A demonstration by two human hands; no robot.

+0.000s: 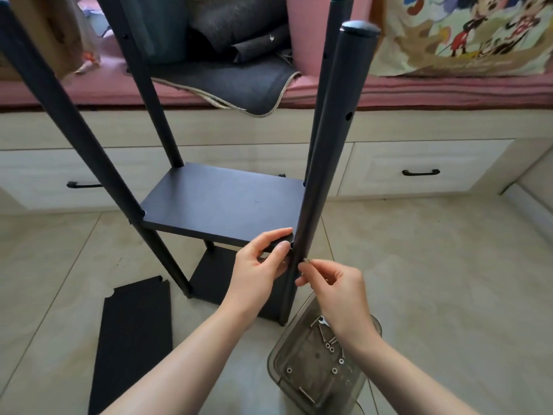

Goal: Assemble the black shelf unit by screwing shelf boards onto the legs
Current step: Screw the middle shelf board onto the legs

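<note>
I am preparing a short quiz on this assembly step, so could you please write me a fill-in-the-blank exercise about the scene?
1. The left hand grips the corner of the shelf ____.
2. The right hand pinches a small ____ against the front right leg.
3. The clear tray of hardware sits on the ____.

Missing words: board; screw; floor

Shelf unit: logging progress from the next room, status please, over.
Left hand grips the shelf board corner at the near right leg. Right hand pinches a screw at that leg. Spare board on floor; nothing blocking.
</note>
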